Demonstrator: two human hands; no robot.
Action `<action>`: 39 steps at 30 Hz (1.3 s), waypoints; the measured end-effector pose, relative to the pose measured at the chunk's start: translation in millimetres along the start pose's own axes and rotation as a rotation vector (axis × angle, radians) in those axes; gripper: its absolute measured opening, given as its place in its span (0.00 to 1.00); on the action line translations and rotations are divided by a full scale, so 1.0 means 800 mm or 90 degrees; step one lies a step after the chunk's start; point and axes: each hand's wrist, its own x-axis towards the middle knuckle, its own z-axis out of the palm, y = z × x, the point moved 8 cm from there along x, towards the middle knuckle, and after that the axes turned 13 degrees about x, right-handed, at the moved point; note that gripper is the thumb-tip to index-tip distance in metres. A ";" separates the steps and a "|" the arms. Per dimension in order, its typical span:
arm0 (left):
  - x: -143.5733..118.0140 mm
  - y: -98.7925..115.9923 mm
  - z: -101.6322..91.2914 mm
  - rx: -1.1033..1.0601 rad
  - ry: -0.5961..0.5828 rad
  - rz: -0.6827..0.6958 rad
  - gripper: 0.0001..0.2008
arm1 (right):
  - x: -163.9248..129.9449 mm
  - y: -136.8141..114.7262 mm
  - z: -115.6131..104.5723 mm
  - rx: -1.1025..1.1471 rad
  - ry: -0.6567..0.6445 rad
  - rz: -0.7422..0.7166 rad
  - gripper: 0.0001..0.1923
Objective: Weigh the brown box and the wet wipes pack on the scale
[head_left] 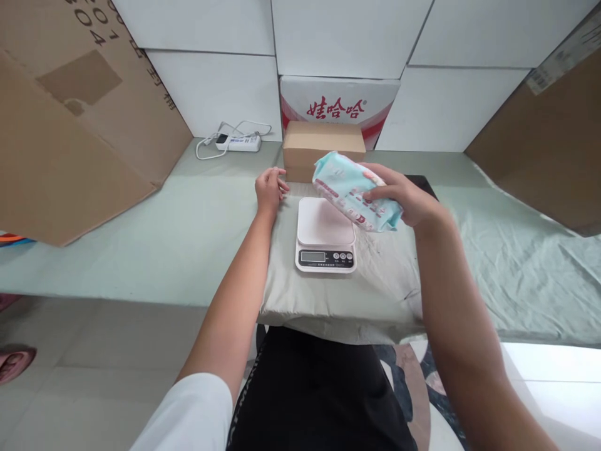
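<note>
Right hand holds wipes pack over the scale; left hand rests beside the carton.

Right hand (pixel 407 199): grip closed around a soft light-blue wipes pack (pixel 353 190), thumb on its upper face, fingers wrapped under the near edge; pack is tilted, clear of the platform, above the right rear part of the white kitchen scale (pixel 325 235). Scale sits on a grey folded cloth (pixel 328 294) on the surface (pixel 188 232), display facing the person, platform bare. Left hand (pixel 269 188): grip loosely curled, holding nothing, fingertips on the surface just left of a small brown carton (pixel 323 148) behind the scale. White power strip (pixel 238 143) with cable lies further back left. Large cardboard sheets (pixel 70 119) lean at both sides.
</note>
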 end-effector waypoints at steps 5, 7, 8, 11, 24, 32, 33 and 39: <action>-0.001 0.003 0.002 0.026 -0.007 0.028 0.18 | 0.020 -0.018 0.045 -0.187 -0.142 -0.107 0.41; -0.001 0.004 0.003 0.037 -0.014 0.043 0.19 | 0.018 -0.026 0.058 -0.214 -0.182 -0.144 0.39; -0.001 0.003 0.004 0.039 -0.016 0.047 0.19 | 0.015 -0.029 0.064 -0.241 -0.192 -0.162 0.38; 0.000 0.001 0.003 0.029 -0.013 0.049 0.19 | 0.000 -0.031 0.081 -0.381 -0.207 -0.188 0.40; -0.001 0.003 0.002 0.034 -0.003 0.056 0.21 | -0.017 -0.008 0.118 -0.679 -0.060 -0.257 0.37; 0.001 -0.001 0.004 0.026 -0.007 0.054 0.25 | -0.016 -0.004 0.115 -0.686 -0.087 -0.269 0.33; 0.001 -0.001 0.004 0.027 -0.009 0.053 0.25 | -0.015 -0.004 0.115 -0.685 -0.091 -0.274 0.33; 0.002 -0.002 0.003 0.031 -0.004 0.043 0.21 | -0.024 -0.016 0.111 -0.652 -0.083 -0.270 0.33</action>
